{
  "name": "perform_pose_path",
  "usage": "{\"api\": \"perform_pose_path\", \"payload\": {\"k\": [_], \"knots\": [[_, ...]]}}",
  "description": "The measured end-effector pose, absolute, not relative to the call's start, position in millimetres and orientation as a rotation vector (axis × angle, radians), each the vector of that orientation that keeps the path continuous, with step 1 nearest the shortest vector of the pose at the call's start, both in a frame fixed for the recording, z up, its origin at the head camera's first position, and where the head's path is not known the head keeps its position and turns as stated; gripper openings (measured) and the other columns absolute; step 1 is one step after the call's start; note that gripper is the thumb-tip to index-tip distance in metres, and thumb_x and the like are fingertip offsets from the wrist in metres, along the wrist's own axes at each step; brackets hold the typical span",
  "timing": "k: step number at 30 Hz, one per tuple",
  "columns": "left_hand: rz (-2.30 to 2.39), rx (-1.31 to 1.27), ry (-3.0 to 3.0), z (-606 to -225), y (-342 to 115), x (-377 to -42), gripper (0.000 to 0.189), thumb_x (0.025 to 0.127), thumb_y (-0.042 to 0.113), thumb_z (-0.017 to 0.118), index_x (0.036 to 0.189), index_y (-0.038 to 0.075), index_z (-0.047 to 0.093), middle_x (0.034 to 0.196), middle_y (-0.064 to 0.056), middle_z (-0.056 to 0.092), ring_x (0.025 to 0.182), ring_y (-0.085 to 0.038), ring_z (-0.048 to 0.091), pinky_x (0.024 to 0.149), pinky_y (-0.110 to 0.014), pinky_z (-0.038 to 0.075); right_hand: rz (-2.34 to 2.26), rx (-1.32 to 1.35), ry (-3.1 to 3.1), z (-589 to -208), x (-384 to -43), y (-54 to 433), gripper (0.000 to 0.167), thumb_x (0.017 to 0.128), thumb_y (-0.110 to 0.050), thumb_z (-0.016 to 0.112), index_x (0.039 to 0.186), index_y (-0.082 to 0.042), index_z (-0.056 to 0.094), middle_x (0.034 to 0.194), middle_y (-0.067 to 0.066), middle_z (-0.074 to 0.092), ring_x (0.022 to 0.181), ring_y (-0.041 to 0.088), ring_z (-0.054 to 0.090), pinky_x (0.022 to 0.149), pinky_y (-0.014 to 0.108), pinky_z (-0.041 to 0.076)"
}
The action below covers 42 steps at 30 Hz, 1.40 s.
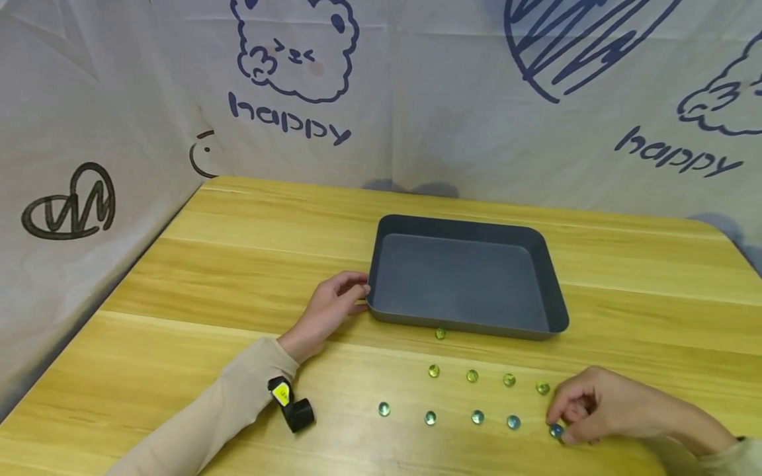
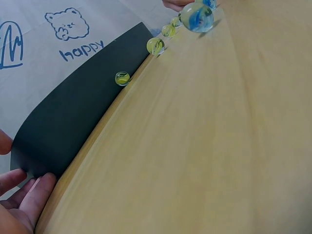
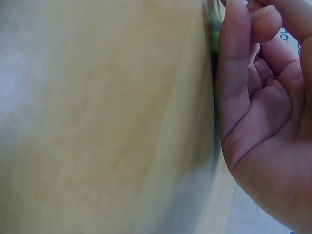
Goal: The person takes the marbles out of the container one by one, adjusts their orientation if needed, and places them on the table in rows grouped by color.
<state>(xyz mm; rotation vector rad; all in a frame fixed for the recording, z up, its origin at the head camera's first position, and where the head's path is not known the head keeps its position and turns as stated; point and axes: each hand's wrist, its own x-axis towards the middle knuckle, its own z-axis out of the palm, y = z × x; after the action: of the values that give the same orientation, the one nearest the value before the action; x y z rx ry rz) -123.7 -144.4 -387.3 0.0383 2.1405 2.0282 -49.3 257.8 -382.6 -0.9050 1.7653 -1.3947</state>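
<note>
My left hand point(image 1: 329, 311) rests against the left side of a dark grey rectangular tray point(image 1: 464, 330). In the left wrist view its fingers point(image 2: 39, 195) touch the tray's outer wall near a corner. At the right end of the front row, my right hand point(image 1: 607, 406) pinches a blue marble point(image 1: 556, 431) between thumb and forefinger, low over the table. The right wrist view shows the palm and curled fingers point(image 3: 234, 73), with the marble hidden. A yellow-green marble point(image 1: 542, 388) lies just beyond the right fingertips.
Several yellow-green marbles point(image 1: 472, 376) form a back row, and blue-tinted ones point(image 1: 477, 417) a front row, on the wooden table point(image 1: 268, 264). One yellow-green marble point(image 1: 440, 334) sits against the tray's front wall. A black wrist strap point(image 1: 297, 415) is on the left sleeve. White cloth with drawings point(image 1: 417, 99) hangs behind.
</note>
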Motion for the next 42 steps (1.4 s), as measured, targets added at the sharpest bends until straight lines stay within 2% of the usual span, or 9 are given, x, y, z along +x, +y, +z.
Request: {"api": "perform_pose_path", "payload": {"k": [5,12,15,22,25,27,29,36,42], "knots": [[2.025,0.032,2.146,-387.6,-144.8,-124.0,0.034,0.096,0.006,0.051,0.127,-0.007,0.055,0.124,-0.021,0.055,0.11,-0.029,0.057,0.089,-0.033,0.055,-1.386,-0.894,1.788,-382.8,-49.9,256.5,0.025,0.082,0.012,0.064,0.101,-0.002,0.072,0.064,0.02,0.046,0.061,-0.002,0.046,0.045,0.019,0.048],[2.029,0.031,2.143,-388.2,-145.6,-124.0,0.034,0.096,0.006,0.051,0.127,-0.007,0.055,0.124,-0.021,0.055,0.11,-0.029,0.057,0.089,-0.033,0.055,-1.404,-0.877,1.77,-384.0,-49.9,254.9,0.023,0.084,0.013,0.062,0.102,0.001,0.071,0.062,0.022,0.046,0.047,0.013,0.045,0.041,0.023,0.05],[2.027,0.033,2.143,-387.8,-145.8,-123.7,0.034,0.096,0.006,0.051,0.127,-0.007,0.055,0.124,-0.021,0.055,0.11,-0.029,0.057,0.089,-0.033,0.055,-1.4,-0.871,1.774,-383.6,-50.4,254.6,0.023,0.084,0.012,0.062,0.102,0.0,0.071,0.062,0.022,0.047,0.049,0.007,0.046,0.041,0.022,0.05],[2.026,0.037,2.138,-387.2,-145.0,-123.2,0.035,0.096,0.005,0.05,0.128,-0.007,0.054,0.125,-0.022,0.054,0.111,-0.03,0.057,0.089,-0.033,0.055,-1.421,-0.871,1.745,-385.9,-50.1,256.1,0.024,0.085,0.014,0.061,0.103,0.002,0.071,0.062,0.023,0.046,0.044,0.02,0.042,0.039,0.023,0.049],[2.023,0.041,2.139,-387.8,-144.5,-123.8,0.035,0.096,0.006,0.05,0.128,-0.007,0.054,0.125,-0.021,0.055,0.111,-0.029,0.057,0.089,-0.033,0.055,-1.429,-0.854,1.729,-387.1,-49.6,257.4,0.025,0.085,0.014,0.06,0.104,0.002,0.071,0.062,0.024,0.045,0.045,0.015,0.042,0.039,0.022,0.049],[2.022,0.043,2.143,-388.0,-144.3,-124.0,0.035,0.096,0.006,0.051,0.127,-0.007,0.055,0.124,-0.021,0.055,0.111,-0.029,0.057,0.089,-0.033,0.055,-1.441,-0.843,1.714,-387.2,-49.0,257.5,0.025,0.085,0.014,0.059,0.104,0.003,0.071,0.062,0.024,0.045,0.043,0.024,0.04,0.038,0.023,0.048],[2.02,0.047,2.147,-388.1,-144.1,-124.1,0.034,0.096,0.006,0.051,0.127,-0.007,0.055,0.124,-0.021,0.055,0.111,-0.029,0.057,0.089,-0.033,0.055,-1.44,-0.832,1.71,-386.8,-49.1,257.5,0.025,0.085,0.014,0.06,0.105,0.002,0.071,0.062,0.025,0.045,0.044,0.017,0.042,0.038,0.022,0.048],[2.03,0.051,2.143,-387.5,-143.9,-123.6,0.034,0.096,0.005,0.05,0.127,-0.007,0.055,0.123,-0.021,0.055,0.11,-0.029,0.057,0.089,-0.033,0.055,-1.436,-0.824,1.706,-384.2,-49.7,256.9,0.026,0.086,0.011,0.06,0.106,0.0,0.072,0.063,0.025,0.045,0.046,0.016,0.044,0.038,0.022,0.048],[2.038,0.037,2.142,-387.3,-143.8,-123.3,0.034,0.095,0.005,0.051,0.126,-0.007,0.055,0.122,-0.021,0.056,0.109,-0.029,0.057,0.088,-0.033,0.055,-1.426,-0.804,1.713,-383.7,-50.1,258.2,0.026,0.087,0.01,0.06,0.108,0.0,0.072,0.063,0.025,0.045,0.058,-0.002,0.051,0.04,0.02,0.049]]}}
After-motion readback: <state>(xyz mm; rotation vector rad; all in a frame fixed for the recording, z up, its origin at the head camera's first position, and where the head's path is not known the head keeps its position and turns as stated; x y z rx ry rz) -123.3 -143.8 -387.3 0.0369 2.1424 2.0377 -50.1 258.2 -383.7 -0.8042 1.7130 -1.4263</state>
